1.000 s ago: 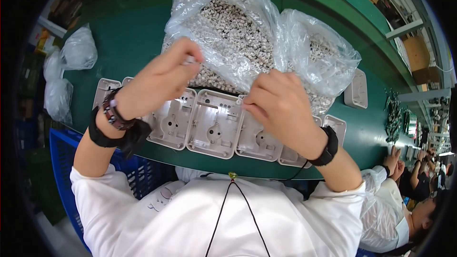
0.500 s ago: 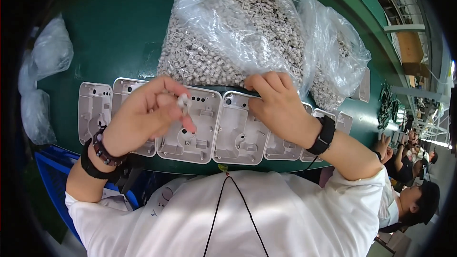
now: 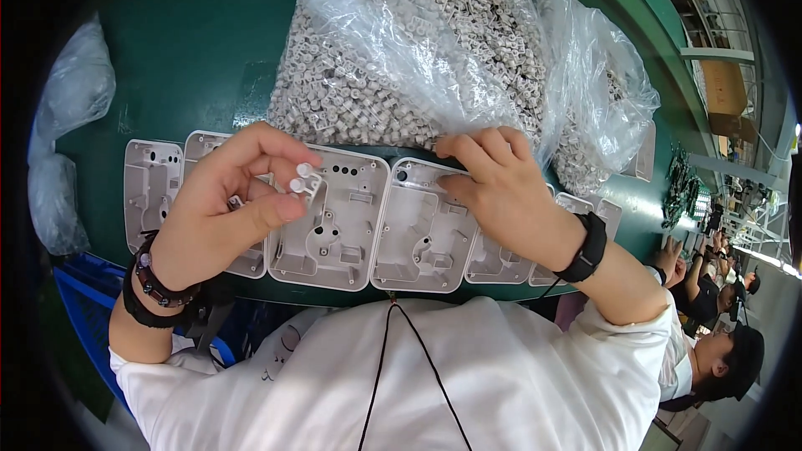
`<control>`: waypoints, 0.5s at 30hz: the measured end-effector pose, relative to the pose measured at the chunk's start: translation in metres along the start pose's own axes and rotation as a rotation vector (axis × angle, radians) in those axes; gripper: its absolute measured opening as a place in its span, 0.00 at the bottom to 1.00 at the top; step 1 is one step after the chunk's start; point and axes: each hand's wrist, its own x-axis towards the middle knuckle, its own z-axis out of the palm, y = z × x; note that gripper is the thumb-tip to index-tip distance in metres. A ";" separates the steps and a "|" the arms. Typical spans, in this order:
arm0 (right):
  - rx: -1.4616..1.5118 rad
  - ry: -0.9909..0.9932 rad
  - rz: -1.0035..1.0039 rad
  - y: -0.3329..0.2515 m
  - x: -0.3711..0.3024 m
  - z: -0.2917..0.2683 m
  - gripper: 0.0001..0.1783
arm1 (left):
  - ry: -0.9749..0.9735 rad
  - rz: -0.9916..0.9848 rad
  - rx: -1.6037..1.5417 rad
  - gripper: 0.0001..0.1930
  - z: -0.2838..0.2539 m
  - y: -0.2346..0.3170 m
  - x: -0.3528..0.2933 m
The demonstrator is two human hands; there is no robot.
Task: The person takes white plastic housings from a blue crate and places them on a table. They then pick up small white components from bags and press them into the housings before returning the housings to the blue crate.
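Note:
My left hand (image 3: 219,205) is closed around a small white plastic part (image 3: 306,180) with round ends, pinched between thumb and fingers. More pale bits show inside its curled fingers. It hovers over a row of light-grey plastic housings, beside one housing (image 3: 342,230) with a row of dark holes along its far edge. My right hand (image 3: 510,192) reaches over the adjoining housing (image 3: 401,242). Its thumb and bent fingers come together at that housing's far right corner; whatever lies between the fingertips is hidden.
A large clear bag (image 3: 351,92) full of small pale plastic pieces lies beyond the housings, with a second bag (image 3: 585,142) at its right. Crumpled clear plastic (image 3: 75,100) is at the far left, above a blue crate (image 3: 92,309). Another person (image 3: 710,359) sits at the right.
My left hand has turned and moved slightly left and down, bringing the white part into clearer sight. My right hand stays at the same housing corner, its wrist shifted slightly right.

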 end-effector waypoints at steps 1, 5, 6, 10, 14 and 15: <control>0.039 -0.037 0.016 0.001 0.002 -0.005 0.08 | -0.004 0.003 0.039 0.14 0.002 0.000 0.001; 0.077 -0.094 0.027 0.001 0.005 -0.010 0.10 | -0.018 0.021 0.136 0.13 0.000 -0.006 0.002; 0.036 -0.078 0.009 -0.001 0.004 -0.009 0.10 | -0.027 0.037 0.154 0.13 -0.001 -0.008 0.002; 0.078 -0.064 -0.024 -0.006 0.010 -0.028 0.12 | -0.049 0.002 0.264 0.10 0.000 -0.001 -0.002; 0.296 0.107 -0.073 -0.021 0.036 -0.057 0.15 | -0.063 -0.041 0.221 0.06 0.003 0.003 0.001; 0.294 0.117 -0.086 -0.026 0.041 -0.057 0.15 | -0.079 -0.044 0.173 0.05 0.003 0.002 0.001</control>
